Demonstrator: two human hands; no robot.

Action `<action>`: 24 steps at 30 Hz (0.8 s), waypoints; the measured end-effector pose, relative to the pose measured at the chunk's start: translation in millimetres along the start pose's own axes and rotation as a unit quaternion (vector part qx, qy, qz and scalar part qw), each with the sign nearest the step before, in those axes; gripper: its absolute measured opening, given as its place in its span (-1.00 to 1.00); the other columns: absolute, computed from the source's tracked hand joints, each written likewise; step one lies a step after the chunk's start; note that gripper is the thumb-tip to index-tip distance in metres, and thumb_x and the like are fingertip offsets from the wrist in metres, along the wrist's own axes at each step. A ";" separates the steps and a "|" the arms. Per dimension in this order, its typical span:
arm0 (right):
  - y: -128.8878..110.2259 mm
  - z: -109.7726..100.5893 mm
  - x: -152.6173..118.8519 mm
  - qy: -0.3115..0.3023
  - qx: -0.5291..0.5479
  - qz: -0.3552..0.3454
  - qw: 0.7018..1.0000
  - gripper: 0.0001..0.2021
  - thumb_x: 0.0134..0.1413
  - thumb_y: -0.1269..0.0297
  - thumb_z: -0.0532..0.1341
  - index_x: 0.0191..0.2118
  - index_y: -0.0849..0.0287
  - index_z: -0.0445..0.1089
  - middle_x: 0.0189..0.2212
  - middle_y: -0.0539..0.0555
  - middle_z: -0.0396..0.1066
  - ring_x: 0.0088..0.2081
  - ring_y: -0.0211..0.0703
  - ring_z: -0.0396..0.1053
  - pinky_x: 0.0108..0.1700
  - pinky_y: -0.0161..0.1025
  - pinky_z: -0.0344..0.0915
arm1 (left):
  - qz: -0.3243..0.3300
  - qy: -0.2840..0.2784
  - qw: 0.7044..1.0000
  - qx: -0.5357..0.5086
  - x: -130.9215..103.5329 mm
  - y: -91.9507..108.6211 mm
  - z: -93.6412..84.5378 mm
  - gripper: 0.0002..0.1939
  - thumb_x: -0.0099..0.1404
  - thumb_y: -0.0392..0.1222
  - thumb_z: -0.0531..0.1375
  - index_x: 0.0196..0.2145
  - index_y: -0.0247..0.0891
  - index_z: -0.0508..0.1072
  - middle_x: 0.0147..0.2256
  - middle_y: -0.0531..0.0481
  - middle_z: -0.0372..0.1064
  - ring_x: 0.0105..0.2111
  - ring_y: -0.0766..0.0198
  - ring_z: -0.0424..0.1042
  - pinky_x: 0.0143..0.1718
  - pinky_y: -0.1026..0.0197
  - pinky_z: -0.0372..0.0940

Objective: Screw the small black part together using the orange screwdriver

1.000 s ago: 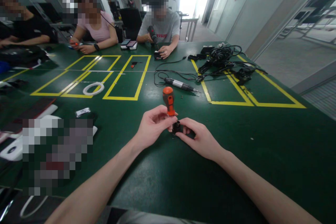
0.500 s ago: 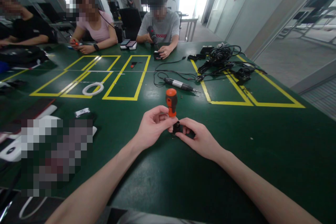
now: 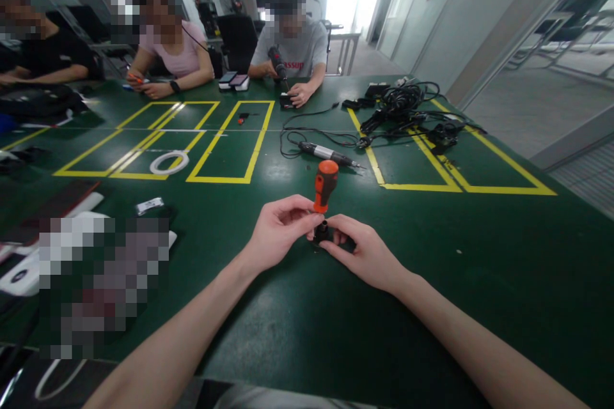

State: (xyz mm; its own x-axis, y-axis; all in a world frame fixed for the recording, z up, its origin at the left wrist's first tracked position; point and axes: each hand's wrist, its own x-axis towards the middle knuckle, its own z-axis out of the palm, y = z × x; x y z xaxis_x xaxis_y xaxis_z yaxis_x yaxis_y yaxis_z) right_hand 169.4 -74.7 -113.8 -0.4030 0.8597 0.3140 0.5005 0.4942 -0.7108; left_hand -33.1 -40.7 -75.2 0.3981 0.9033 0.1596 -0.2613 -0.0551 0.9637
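An orange and dark grey screwdriver (image 3: 327, 184) stands nearly upright, its handle leaning a little to the right. The fingers of my left hand (image 3: 283, 230) are closed round its lower end, and its tip is hidden by them. Just under it is a small black part (image 3: 321, 231) on the green table, partly covered by fingers. My right hand (image 3: 362, 248) pinches this part from the right, thumb below and forefinger above. Both hands nearly touch at the part.
Beyond my hands lies an electric screwdriver (image 3: 326, 154) with its cable. Tangled black cables (image 3: 405, 102) are at the back right, a white ring (image 3: 169, 163) at the left. Devices (image 3: 71, 243) lie near left. Across the table a person (image 3: 290, 45) holds a drill.
The screwdriver's handle has tilted from upright slightly to the right. My two hands have stayed almost where they were.
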 end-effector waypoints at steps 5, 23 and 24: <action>-1.5 -0.8 0.2 0.000 0.012 0.005 1.000 -0.88 0.31 0.37 0.24 -0.07 0.15 0.44 -0.31 0.04 0.40 -0.36 -0.16 0.35 -0.29 -0.23 0.34 | -0.013 0.016 0.999 -0.029 0.5 -2.4 1.1 -0.63 0.06 -0.15 0.54 -0.33 -0.31 0.46 -0.46 0.10 0.47 -0.55 0.45 0.39 -0.47 0.35 0.34; -0.1 -0.9 0.3 -0.004 0.007 0.002 1.000 -0.88 0.33 0.34 0.23 -0.06 0.15 0.44 -0.29 0.06 0.43 -0.35 -0.16 0.37 -0.28 -0.23 0.35 | 0.004 -0.001 1.000 -0.023 0.3 -1.1 0.7 -0.69 0.12 -0.10 0.51 -0.37 -0.35 0.54 -0.43 0.06 0.47 -0.55 0.46 0.36 -0.46 0.34 0.35; -0.5 -1.2 0.4 -0.006 0.008 0.002 1.000 -0.88 0.33 0.34 0.23 -0.06 0.15 0.44 -0.28 0.07 0.44 -0.34 -0.16 0.37 -0.28 -0.23 0.35 | -0.002 0.004 1.000 -0.030 0.5 -1.5 0.8 -0.68 0.08 -0.13 0.53 -0.37 -0.35 0.52 -0.44 0.08 0.47 -0.56 0.47 0.35 -0.48 0.36 0.34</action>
State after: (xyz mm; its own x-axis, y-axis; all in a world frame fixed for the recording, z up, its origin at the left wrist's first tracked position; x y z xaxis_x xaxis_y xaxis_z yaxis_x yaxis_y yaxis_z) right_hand 169.9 -74.5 -112.6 -0.4098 0.8602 0.3033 0.4899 0.4881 -0.7224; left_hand -31.8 -40.5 -76.4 0.3912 0.9072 0.1545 -0.3118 -0.0273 0.9497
